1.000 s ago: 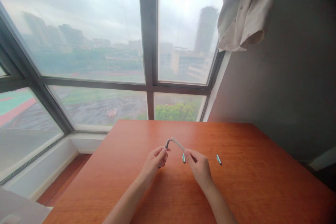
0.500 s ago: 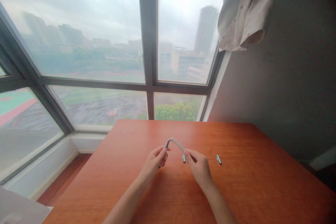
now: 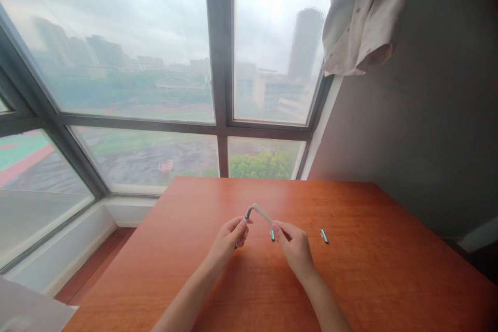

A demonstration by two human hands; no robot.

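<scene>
My left hand (image 3: 232,234) is closed around a dark, shiny handle with a curved neck (image 3: 248,211), much of it hidden in the fingers. From the top of that neck a slim pale stick (image 3: 263,213) slopes down to the right. My right hand (image 3: 291,243) pinches the stick's lower end between thumb and fingers. The two pieces meet at the top; whether they are joined I cannot tell. Just behind my right fingertips lies a small green-and-black strip (image 3: 272,234), partly covered. A similar strip (image 3: 324,236) lies farther right on the table.
The reddish-brown wooden table (image 3: 350,280) reaches to the windows (image 3: 136,88) in front. A grey wall (image 3: 408,129) stands on the right, with a pale spotted cloth (image 3: 358,26) hanging above. A white surface (image 3: 31,306) shows at the lower left.
</scene>
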